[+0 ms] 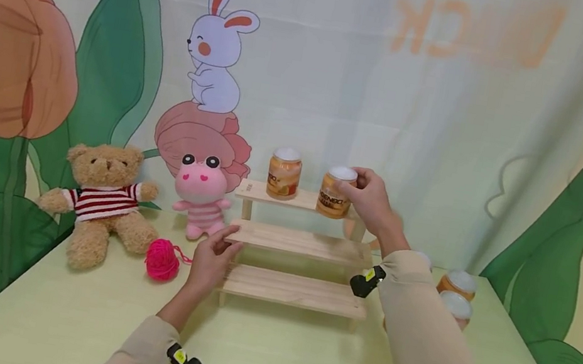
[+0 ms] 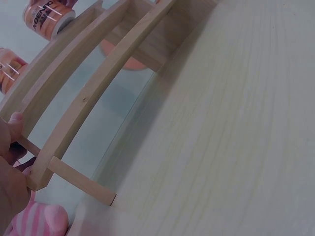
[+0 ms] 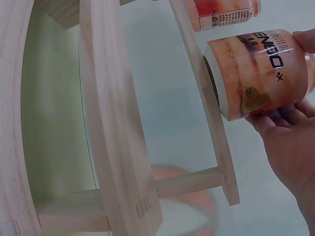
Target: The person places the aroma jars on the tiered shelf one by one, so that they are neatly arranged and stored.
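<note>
Fingers of my right hand [image 1: 371, 201] clamp the orange white-lidded jar [image 1: 337, 192] on the three-tier wooden rack's [image 1: 299, 242] top step, at three o'clock of its shelved twin [image 1: 284, 172], while my left hand [image 1: 212, 260], fingers relaxed, steadies the rack; more jars [image 1: 460, 284] wait.

We see the head view evenly and brightly lit by soft, diffuse light from above and in front; shadows are faint, just a pale smudge under the wooden shelf rack [image 1: 300, 253] on the surface [image 1: 297, 361]. No glare burns out, though the jar [image 1: 336, 192] lids read nearly white. The backdrop's edges bow slightly from wide-angle distortion, and the right hand [image 1: 371, 201] looks a little soft. Both wrist views are dimmer, with a cool cast. There the slats curve strongly, and the nearest wood and the left hand [image 2: 11, 169] blur, out of focus.
</note>
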Motion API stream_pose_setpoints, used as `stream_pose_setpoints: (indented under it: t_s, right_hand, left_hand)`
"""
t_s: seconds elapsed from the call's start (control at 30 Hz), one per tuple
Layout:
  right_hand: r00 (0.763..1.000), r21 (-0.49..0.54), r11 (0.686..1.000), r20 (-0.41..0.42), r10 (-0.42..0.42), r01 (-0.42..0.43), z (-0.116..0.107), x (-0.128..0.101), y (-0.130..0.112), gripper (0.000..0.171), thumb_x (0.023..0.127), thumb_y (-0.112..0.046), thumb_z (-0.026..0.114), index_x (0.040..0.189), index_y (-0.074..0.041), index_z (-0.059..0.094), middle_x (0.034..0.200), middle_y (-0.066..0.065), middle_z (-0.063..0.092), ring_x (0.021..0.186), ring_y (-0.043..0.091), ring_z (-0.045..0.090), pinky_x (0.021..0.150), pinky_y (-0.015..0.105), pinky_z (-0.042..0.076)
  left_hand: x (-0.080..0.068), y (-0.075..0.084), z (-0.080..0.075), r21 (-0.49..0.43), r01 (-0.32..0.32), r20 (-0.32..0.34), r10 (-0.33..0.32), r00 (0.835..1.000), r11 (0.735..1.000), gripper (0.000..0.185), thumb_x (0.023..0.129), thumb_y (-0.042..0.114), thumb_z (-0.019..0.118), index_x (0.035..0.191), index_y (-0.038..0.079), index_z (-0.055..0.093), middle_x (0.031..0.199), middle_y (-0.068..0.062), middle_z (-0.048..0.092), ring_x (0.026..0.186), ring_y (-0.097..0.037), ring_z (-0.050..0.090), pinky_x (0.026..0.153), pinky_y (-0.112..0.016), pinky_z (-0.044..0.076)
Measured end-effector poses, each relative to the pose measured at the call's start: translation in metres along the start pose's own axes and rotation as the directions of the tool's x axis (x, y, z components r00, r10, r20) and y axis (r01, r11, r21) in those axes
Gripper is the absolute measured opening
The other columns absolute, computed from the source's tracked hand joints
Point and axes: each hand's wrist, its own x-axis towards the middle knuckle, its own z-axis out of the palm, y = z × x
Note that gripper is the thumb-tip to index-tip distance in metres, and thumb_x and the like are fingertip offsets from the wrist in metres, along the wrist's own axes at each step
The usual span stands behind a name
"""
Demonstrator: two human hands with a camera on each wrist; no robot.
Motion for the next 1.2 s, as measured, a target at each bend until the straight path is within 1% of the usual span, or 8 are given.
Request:
stream_pose_setpoints:
  t_s: [0.13, 0.27, 0.47, 0.63, 0.77, 0.9, 1.1, 1.2]
  right_hand:
    - [1.000, -0.008, 1.000, 0.000, -0.008, 0.008, 0.002, 0.002, 0.003, 0.056, 0.095, -0.020, 0.064, 0.140, 0.005, 0.042, 0.132, 0.021, 0.053, 0.117, 0.029, 0.052, 0.098, 0.040, 0.045]
    - [1.000, -0.005, 1.000, 0.001, -0.013, 0.013, 0.002, 0.002, 0.004, 0.058, 0.096, -0.024, 0.065, 0.143, 0.002, 0.043, 0.134, 0.020, 0.053, 0.121, 0.030, 0.051, 0.101, 0.045, 0.044]
    - [1.000, -0.012, 1.000, -0.019, 0.000, 0.000, 0.001, 0.000, 0.007, 0.062, 0.096, -0.028, 0.069, 0.148, -0.004, 0.045, 0.135, 0.018, 0.054, 0.122, 0.030, 0.051, 0.102, 0.047, 0.044]
    - [0.998, 0.017, 1.000, -0.066, -0.006, 0.007, 0.005, 0.002, 0.008, 0.063, 0.095, -0.027, 0.070, 0.145, 0.001, 0.044, 0.136, 0.018, 0.052, 0.124, 0.030, 0.050, 0.104, 0.044, 0.043]
    - [0.995, 0.034, 0.999, -0.096, -0.026, 0.029, 0.007, 0.005, 0.009, 0.060, 0.096, -0.026, 0.070, 0.142, 0.002, 0.044, 0.136, 0.018, 0.052, 0.125, 0.029, 0.049, 0.104, 0.042, 0.042]
    - [0.995, 0.025, 0.999, -0.094, -0.045, 0.047, 0.006, 0.005, 0.010, 0.059, 0.097, -0.026, 0.068, 0.144, 0.002, 0.045, 0.139, 0.019, 0.052, 0.128, 0.030, 0.049, 0.106, 0.044, 0.042]
    - [0.997, -0.001, 1.000, -0.076, -0.031, 0.031, 0.004, 0.004, 0.011, 0.061, 0.098, -0.031, 0.067, 0.149, -0.005, 0.046, 0.144, 0.016, 0.050, 0.131, 0.030, 0.048, 0.107, 0.047, 0.040]
    - [0.998, 0.008, 1.000, -0.066, -0.024, 0.024, 0.003, 0.004, 0.013, 0.062, 0.098, -0.031, 0.066, 0.150, -0.006, 0.044, 0.146, 0.015, 0.049, 0.134, 0.030, 0.045, 0.109, 0.046, 0.038]
  left_hand:
    - [-0.001, 0.000, -0.001, 0.000, 0.007, -0.005, -0.007, 1.000, 1.000, 0.036, 0.094, 0.007, 0.070, 0.130, 0.007, 0.066, 0.094, -0.016, 0.071, 0.074, -0.020, 0.060, 0.053, -0.018, 0.044]
    - [0.000, -0.001, 0.000, 0.028, -0.009, -0.021, 0.009, 1.000, 1.000, 0.035, 0.093, 0.008, 0.071, 0.128, 0.006, 0.067, 0.093, -0.015, 0.071, 0.073, -0.012, 0.058, 0.056, -0.018, 0.044]
    - [0.000, -0.002, 0.001, 0.026, 0.002, -0.014, -0.001, 1.000, 1.000, 0.035, 0.093, 0.007, 0.071, 0.128, 0.007, 0.067, 0.094, -0.016, 0.072, 0.076, -0.013, 0.060, 0.057, -0.017, 0.044]
    - [0.000, -0.001, 0.001, 0.027, 0.008, -0.016, -0.008, 1.000, 1.000, 0.036, 0.094, 0.008, 0.070, 0.130, 0.007, 0.066, 0.095, -0.016, 0.071, 0.075, -0.013, 0.059, 0.056, -0.017, 0.044]
    - [0.000, 0.002, 0.000, 0.028, 0.002, -0.020, -0.001, 1.000, 1.000, 0.035, 0.094, 0.008, 0.070, 0.129, 0.008, 0.067, 0.094, -0.016, 0.071, 0.072, -0.015, 0.057, 0.054, -0.017, 0.043]
    - [0.000, 0.003, 0.000, 0.017, -0.006, -0.019, 0.006, 1.000, 1.000, 0.034, 0.095, 0.007, 0.070, 0.128, 0.008, 0.067, 0.094, -0.017, 0.071, 0.072, -0.017, 0.057, 0.052, -0.017, 0.042]
    - [0.000, 0.001, 0.001, 0.022, 0.000, -0.021, 0.000, 1.000, 1.000, 0.034, 0.094, 0.008, 0.070, 0.128, 0.007, 0.067, 0.092, -0.016, 0.070, 0.072, -0.016, 0.057, 0.053, -0.017, 0.042]
    - [0.000, -0.001, 0.001, 0.019, 0.004, -0.023, -0.003, 1.000, 1.000, 0.034, 0.094, 0.007, 0.070, 0.128, 0.008, 0.067, 0.093, -0.016, 0.070, 0.074, -0.014, 0.057, 0.054, -0.017, 0.043]
